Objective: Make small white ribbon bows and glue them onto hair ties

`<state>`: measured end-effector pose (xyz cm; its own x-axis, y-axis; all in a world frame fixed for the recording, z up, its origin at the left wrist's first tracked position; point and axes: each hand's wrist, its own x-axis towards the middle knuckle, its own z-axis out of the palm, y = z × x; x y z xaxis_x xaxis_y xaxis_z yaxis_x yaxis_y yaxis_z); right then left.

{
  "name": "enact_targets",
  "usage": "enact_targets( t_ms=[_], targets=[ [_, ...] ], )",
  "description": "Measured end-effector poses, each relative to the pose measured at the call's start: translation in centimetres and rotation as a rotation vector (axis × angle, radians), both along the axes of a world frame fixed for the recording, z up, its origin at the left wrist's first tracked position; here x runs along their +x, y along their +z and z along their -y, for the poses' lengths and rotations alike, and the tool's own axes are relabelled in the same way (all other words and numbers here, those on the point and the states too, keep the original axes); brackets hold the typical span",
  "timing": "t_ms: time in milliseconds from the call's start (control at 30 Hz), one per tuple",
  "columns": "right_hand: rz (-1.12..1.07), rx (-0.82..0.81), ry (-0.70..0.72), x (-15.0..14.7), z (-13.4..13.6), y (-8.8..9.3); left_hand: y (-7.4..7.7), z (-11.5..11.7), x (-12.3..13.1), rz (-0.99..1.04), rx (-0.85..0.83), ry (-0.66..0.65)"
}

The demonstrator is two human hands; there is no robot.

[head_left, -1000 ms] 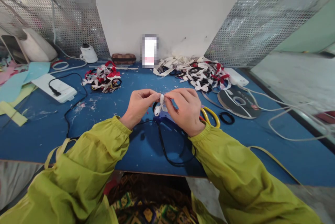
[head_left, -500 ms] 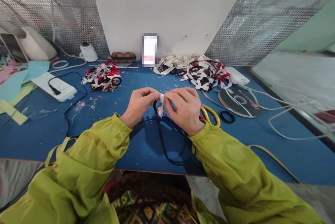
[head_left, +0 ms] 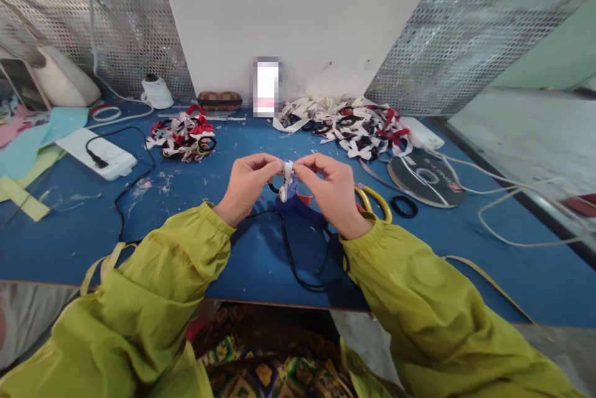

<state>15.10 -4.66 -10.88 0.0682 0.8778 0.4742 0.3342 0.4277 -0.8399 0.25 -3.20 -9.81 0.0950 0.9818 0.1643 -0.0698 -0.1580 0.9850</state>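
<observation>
My left hand (head_left: 251,185) and my right hand (head_left: 329,190) meet above the middle of the table, thumbs and forefingers pinched. Between the fingertips is a small white ribbon (head_left: 288,176), its lower part hanging down. By my left fingertips, partly covered, shows a black elastic band (head_left: 273,188). Just under the ribbon lies a blue tool with an orange part, which looks like a glue gun (head_left: 305,212); my right hand hides some of it. Its black cord (head_left: 287,249) loops toward the table edge. Yellow-handled scissors (head_left: 382,204) lie beside my right wrist.
On the blue table (head_left: 177,261), ribboned hair ties (head_left: 184,134) form a pile at left, a larger pile (head_left: 358,128) at right. A black ribbon spool (head_left: 423,179), a black ring (head_left: 404,207) and a white cable (head_left: 512,243) lie right. A phone (head_left: 267,87) leans against the back board.
My right hand has turned and drawn slightly to the right, its fingers now higher on the ribbon. More of the blue tool and its orange part shows. My left hand has barely moved.
</observation>
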Motion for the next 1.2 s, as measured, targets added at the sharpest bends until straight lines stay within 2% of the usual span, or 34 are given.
enact_targets(
  t_ms=[133,333,767,967,1100,1200],
  targets=[
    [-0.213,-0.184,0.063,-0.21,-0.21,0.07,0.08,0.08,0.09,0.005,-0.009,-0.002],
    [-0.343,-0.278,0.119,-0.46,-0.09,0.23,-0.03,0.03,0.07,0.005,-0.01,0.0],
    [-0.346,-0.208,0.067,-0.59,-0.17,0.14,0.02,0.05,0.21,-0.016,-0.028,0.018],
    [-0.322,-0.206,0.077,-0.59,-0.16,0.04,-0.26,-0.08,0.19,0.036,-0.07,-0.054],
    [-0.356,-0.208,0.084,-0.52,-0.28,-0.18,-0.53,-0.21,0.25,0.094,-0.138,0.009],
    [-0.342,-0.186,0.095,-0.34,-0.4,-0.42,-0.53,-0.27,0.37,0.145,-0.212,0.007]
  ],
)
